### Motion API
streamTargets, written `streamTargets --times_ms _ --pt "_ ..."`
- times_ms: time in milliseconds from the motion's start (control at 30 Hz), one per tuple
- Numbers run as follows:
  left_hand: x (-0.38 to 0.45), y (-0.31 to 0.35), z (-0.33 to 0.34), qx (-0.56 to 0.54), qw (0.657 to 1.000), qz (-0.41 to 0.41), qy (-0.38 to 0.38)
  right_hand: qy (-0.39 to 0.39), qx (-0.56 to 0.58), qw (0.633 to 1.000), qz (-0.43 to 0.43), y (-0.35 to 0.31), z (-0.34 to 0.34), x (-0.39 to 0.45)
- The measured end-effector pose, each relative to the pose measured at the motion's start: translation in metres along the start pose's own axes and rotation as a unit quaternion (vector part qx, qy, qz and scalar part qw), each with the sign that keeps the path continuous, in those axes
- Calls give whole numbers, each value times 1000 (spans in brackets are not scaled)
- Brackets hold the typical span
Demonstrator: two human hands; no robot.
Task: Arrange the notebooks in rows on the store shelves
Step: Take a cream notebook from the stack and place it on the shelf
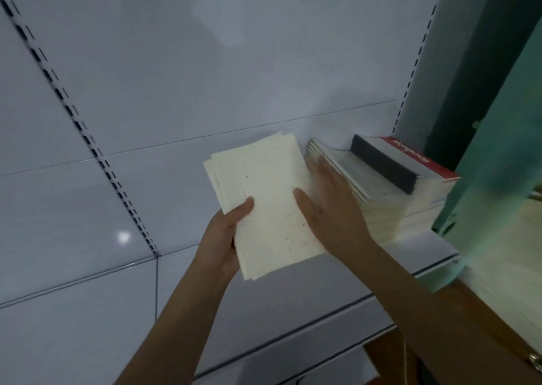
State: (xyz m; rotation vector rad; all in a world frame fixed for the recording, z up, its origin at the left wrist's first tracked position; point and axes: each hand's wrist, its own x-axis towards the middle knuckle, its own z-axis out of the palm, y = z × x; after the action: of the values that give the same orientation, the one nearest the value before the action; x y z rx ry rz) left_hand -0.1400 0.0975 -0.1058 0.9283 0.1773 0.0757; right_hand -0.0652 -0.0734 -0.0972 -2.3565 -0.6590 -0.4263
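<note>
My left hand (225, 232) grips a fanned stack of cream notebooks (264, 202) from below, thumb on top, over the white shelf (176, 282). My right hand (328, 205) lies flat against its right edge, just beside the shelved pile of notebooks (410, 196).

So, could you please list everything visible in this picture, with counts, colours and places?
cream notebooks: one fanned bundle, cream, held over the shelf, left of the stack
notebook stack: one tall pile, pale, red-and-grey cover on top, at the shelf's right end
dark-spined notebook: one, charcoal, lying on the stack
shelf: one, white, lower centre
back panel: white, slotted uprights
left hand: grips the bundle's lower left edge
right hand: flat across the bundle's right side
</note>
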Motion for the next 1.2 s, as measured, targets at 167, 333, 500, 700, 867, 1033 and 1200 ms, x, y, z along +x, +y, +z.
streamTargets --times_ms 167,333,500,700,867,1033,1200 --pt "-23 7 -9 104 992 4 76 -136 365 912 127 -24 8 29" --pt "-66 24 -49 130 977 38 163 -195 461 863 72 -70 59 32" --pt "-125 29 -91 192 941 59 274 -207 518 828 55 -131 96 20" --pt "-194 29 -136 233 914 91 320 -185 530 826 57 -198 117 -19" --pt "-268 50 -194 208 919 115 313 -218 523 822 53 -281 137 -63" --pt "-359 78 -257 193 910 132 343 -244 544 801 55 -381 176 -123" --pt "-452 104 -318 190 867 148 436 -283 565 773 55 -474 222 -175"
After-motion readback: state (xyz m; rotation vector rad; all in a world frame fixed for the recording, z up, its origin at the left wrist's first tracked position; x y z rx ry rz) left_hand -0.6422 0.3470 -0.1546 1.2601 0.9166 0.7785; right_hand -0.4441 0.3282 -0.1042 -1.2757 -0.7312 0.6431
